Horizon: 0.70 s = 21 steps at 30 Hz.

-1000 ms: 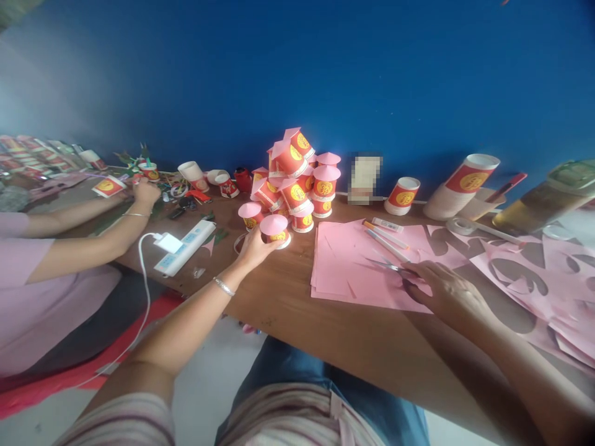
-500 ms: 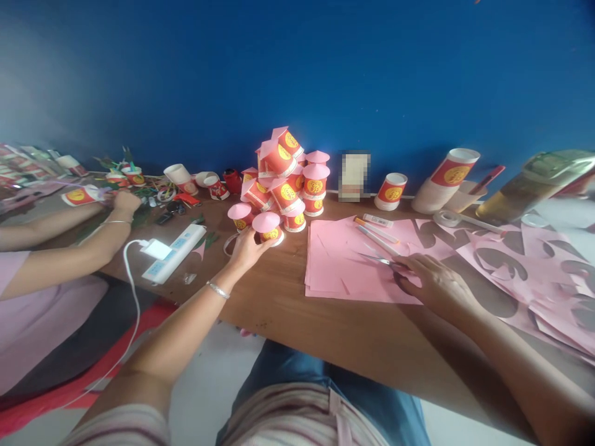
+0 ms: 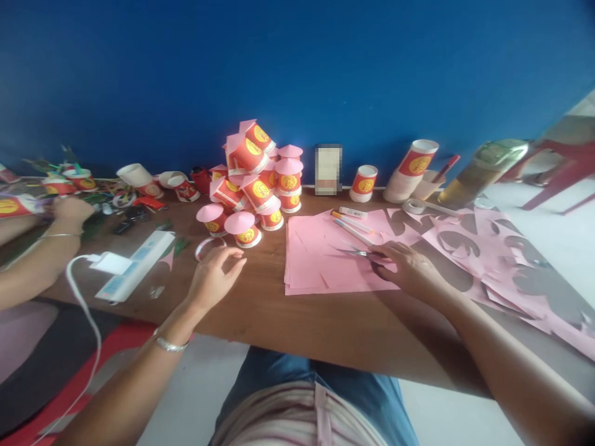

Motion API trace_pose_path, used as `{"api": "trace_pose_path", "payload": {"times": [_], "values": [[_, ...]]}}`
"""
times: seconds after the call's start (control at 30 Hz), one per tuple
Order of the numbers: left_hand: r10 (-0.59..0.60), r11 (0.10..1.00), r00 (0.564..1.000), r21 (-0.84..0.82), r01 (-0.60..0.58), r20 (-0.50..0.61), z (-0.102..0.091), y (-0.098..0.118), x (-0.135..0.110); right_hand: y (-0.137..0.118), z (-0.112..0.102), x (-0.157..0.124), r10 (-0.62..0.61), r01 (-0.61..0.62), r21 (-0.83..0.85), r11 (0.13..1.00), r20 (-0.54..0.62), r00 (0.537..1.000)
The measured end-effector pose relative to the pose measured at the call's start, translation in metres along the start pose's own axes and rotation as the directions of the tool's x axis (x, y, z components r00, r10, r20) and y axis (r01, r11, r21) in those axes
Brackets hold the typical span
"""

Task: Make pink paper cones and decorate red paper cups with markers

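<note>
A single view, from the seated person's head, close above the near edge of the brown wooden table, tilted forward and down. It faces across the tabletop to the dark blue wall behind the far edge. The blue-jeaned lap fills the bottom, left hand and right hand reaching in from the lower corners

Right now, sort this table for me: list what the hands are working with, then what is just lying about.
In use: scissors in the right hand; pink paper beneath them; pink-topped cup nearest the open left hand.
Lying about: power strip, tape roll, bottle, tall cup stack, pens.
</note>
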<state>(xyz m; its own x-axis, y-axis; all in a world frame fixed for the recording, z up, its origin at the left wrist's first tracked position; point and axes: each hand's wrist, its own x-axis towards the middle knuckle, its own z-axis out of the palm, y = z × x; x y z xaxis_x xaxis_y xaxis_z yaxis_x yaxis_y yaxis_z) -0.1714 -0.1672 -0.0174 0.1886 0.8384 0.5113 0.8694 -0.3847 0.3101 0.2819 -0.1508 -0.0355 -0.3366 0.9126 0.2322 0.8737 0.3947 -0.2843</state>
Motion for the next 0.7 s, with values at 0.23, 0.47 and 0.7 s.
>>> {"api": "trace_pose_path", "payload": {"times": [0.23,0.47,0.7], "values": [[0.28,0.96,0.951,-0.047,-0.277,0.13,0.008,0.044,0.023,-0.004,0.0,0.0,0.046,-0.044,0.028,0.999,-0.064,0.997],[0.34,0.928,0.918,0.086,-0.363,0.204,0.009,0.035,0.016,0.002,0.002,-0.002,0.056,-0.064,-0.064,0.996,-0.121,0.991],[0.237,0.919,0.967,0.3,-0.254,0.093,-0.018,0.01,-0.011,0.011,-0.006,-0.002,0.149,-0.166,-0.045,0.985,-0.263,0.953]]}}
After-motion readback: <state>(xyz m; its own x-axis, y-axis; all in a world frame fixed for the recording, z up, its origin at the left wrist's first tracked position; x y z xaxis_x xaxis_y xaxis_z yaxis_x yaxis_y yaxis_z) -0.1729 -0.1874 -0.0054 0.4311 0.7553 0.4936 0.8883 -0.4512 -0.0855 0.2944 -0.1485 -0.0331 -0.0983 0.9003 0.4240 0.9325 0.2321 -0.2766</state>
